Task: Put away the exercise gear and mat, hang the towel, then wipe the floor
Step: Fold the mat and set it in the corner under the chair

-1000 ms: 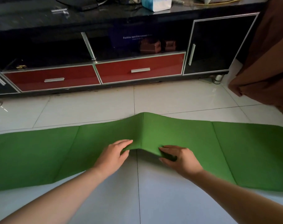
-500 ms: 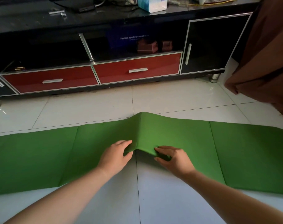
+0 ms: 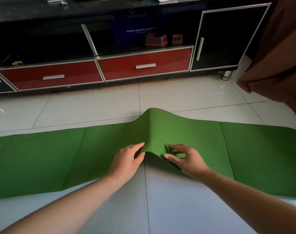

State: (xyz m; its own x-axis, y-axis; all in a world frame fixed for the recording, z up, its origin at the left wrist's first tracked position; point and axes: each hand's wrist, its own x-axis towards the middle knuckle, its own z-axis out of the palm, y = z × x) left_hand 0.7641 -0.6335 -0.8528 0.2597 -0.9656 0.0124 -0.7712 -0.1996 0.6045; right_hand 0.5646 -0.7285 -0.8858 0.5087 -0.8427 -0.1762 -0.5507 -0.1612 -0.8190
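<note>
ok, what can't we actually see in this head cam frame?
- Green mat: both ends run past the left and right frame edges, so its full length is unknown.
- Left hand and right hand: some fingertips are tucked under the raised fold, so grip depth is hidden.
- TV cabinet: the open shelf is too dark to tell its contents; its top is cut off by the upper edge.
- Towel and other exercise gear: not in frame.

Both forearms are bare to the frame edge, no sleeves, watch or rings.
</note>
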